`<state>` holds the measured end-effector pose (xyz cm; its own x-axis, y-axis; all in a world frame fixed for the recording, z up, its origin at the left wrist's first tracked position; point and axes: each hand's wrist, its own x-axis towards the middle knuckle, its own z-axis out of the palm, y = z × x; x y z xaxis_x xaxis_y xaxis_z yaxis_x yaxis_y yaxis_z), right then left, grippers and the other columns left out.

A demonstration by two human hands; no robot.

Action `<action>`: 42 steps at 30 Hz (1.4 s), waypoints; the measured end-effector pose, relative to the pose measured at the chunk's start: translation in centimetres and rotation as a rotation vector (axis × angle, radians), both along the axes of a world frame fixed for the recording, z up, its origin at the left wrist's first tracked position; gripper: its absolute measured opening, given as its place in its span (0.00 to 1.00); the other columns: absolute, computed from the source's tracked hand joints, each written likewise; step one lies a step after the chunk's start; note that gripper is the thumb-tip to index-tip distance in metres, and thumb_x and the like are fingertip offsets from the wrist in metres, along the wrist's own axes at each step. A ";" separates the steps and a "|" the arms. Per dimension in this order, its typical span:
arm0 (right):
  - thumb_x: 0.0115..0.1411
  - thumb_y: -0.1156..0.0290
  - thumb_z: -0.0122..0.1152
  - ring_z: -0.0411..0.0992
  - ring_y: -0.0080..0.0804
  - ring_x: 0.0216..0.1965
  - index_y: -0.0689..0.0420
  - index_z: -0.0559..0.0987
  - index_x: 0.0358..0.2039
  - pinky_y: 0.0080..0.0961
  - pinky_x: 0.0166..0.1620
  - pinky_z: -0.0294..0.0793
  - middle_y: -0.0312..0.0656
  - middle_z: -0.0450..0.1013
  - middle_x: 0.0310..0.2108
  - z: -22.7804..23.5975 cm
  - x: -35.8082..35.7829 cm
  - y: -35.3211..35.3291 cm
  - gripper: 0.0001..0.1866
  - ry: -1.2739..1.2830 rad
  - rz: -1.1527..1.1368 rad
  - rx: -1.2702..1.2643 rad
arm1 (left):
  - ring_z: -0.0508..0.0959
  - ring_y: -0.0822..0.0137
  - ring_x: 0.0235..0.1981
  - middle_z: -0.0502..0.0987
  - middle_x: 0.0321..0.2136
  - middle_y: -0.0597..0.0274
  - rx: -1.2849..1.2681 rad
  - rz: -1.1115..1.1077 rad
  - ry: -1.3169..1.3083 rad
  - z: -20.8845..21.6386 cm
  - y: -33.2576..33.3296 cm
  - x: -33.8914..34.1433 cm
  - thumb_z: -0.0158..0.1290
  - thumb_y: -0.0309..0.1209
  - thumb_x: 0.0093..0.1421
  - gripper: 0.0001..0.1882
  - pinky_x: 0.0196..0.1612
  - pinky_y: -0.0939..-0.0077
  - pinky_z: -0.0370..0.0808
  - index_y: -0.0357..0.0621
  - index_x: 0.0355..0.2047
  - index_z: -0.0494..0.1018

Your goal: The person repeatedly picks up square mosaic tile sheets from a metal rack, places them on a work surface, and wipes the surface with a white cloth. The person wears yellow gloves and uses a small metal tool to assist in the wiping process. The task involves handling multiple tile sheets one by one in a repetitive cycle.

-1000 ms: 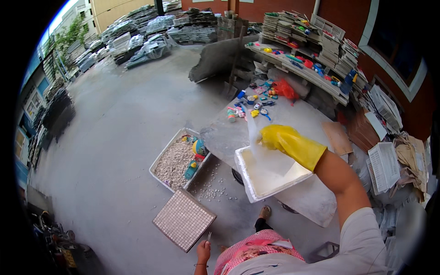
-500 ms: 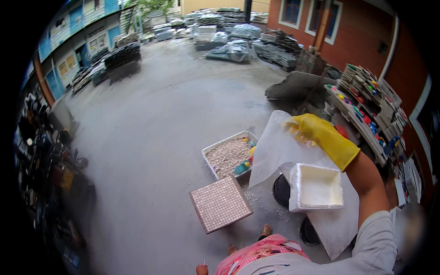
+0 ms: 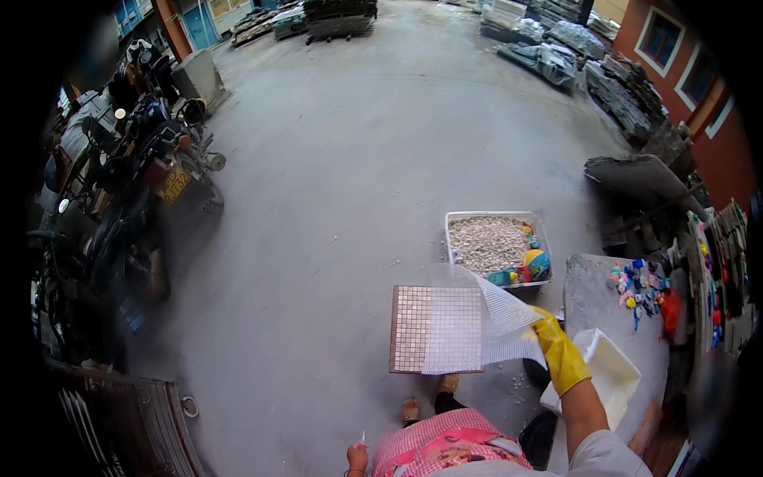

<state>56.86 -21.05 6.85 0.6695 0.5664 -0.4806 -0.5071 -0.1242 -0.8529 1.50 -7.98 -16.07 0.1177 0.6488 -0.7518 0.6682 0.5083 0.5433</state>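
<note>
Open yard, even daylight, soft shadows. Floor grey, smooth-looking concrete. Far right: red-brown wall, white-framed window. Far left: blue door by a brown post. Stacked slabs beyond (some look plastic-wrapped). Motorcycles left; grey table right.

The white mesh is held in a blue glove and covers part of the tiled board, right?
Not quite: the glove is yellow, not blue, as the head view shows. The white mesh is indeed held in it and covers part of the tiled board.
</note>
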 end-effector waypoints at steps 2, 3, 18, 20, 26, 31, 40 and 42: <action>0.59 0.72 0.53 0.71 0.25 0.40 0.62 0.74 0.45 0.22 0.44 0.71 0.40 0.73 0.40 -4.9 -1.3 1.7 0.14 0.044 0.050 0.014 | 0.67 0.74 0.15 0.69 0.13 0.66 0.000 0.033 0.021 0.4 -0.7 -0.2 0.45 0.31 0.55 0.12 0.19 0.78 0.64 0.39 0.21 0.73; 0.59 0.73 0.53 0.71 0.24 0.40 0.63 0.74 0.45 0.21 0.44 0.71 0.39 0.73 0.40 -7.3 -1.2 1.2 0.14 0.006 0.058 0.001 | 0.67 0.75 0.16 0.69 0.14 0.67 -0.017 0.010 -0.006 0.0 -1.4 1.1 0.45 0.30 0.55 0.10 0.20 0.79 0.63 0.39 0.22 0.73; 0.59 0.67 0.53 0.73 0.28 0.36 0.63 0.74 0.45 0.22 0.39 0.74 0.40 0.74 0.37 -27.0 -3.8 4.2 0.16 0.358 -0.204 -0.040 | 0.63 0.79 0.18 0.66 0.15 0.72 -0.161 -0.130 -0.062 0.6 -0.9 11.3 0.43 0.36 0.62 0.14 0.23 0.83 0.61 0.40 0.25 0.72; 0.59 0.66 0.53 0.73 0.28 0.37 0.64 0.73 0.46 0.22 0.39 0.74 0.41 0.74 0.38 -27.2 -3.8 4.6 0.17 0.368 -0.195 -0.056 | 0.63 0.79 0.18 0.66 0.16 0.72 -0.203 -0.116 -0.058 0.8 -0.7 10.8 0.43 0.37 0.62 0.15 0.23 0.83 0.60 0.40 0.26 0.72; 0.60 0.65 0.53 0.73 0.29 0.39 0.63 0.72 0.48 0.22 0.41 0.74 0.42 0.73 0.41 -25.7 -2.7 5.6 0.19 0.341 -0.150 -0.089 | 0.62 0.80 0.18 0.65 0.16 0.73 -0.246 -0.110 -0.052 0.4 0.9 9.7 0.43 0.36 0.62 0.14 0.22 0.85 0.59 0.40 0.26 0.71; 0.59 0.65 0.55 0.73 0.28 0.38 0.63 0.73 0.48 0.21 0.39 0.74 0.42 0.73 0.40 -26.6 -2.2 5.1 0.19 0.331 -0.135 -0.087 | 0.62 0.81 0.18 0.65 0.16 0.73 -0.284 -0.088 -0.067 0.0 1.5 9.7 0.43 0.36 0.62 0.13 0.22 0.85 0.59 0.40 0.26 0.71; 0.56 0.67 0.58 0.73 0.27 0.36 0.63 0.73 0.47 0.21 0.38 0.73 0.41 0.73 0.39 -27.9 -2.2 4.1 0.19 0.334 -0.112 -0.071 | 0.64 0.79 0.18 0.66 0.15 0.72 -0.248 -0.169 -0.047 -0.7 2.3 10.6 0.43 0.36 0.63 0.15 0.23 0.83 0.61 0.40 0.25 0.71; 0.56 0.66 0.59 0.73 0.28 0.37 0.63 0.72 0.47 0.21 0.38 0.73 0.41 0.73 0.39 -28.2 -2.0 3.8 0.20 0.329 -0.083 -0.075 | 0.64 0.79 0.18 0.66 0.14 0.71 -0.238 -0.177 -0.053 -1.3 2.3 10.5 0.43 0.36 0.63 0.15 0.23 0.82 0.62 0.39 0.25 0.72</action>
<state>54.84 -17.26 -21.31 0.5139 0.4718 -0.7165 -0.7645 -0.1271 -0.6320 12.03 -5.67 -17.36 0.2562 0.4209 -0.8701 0.7318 0.5036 0.4591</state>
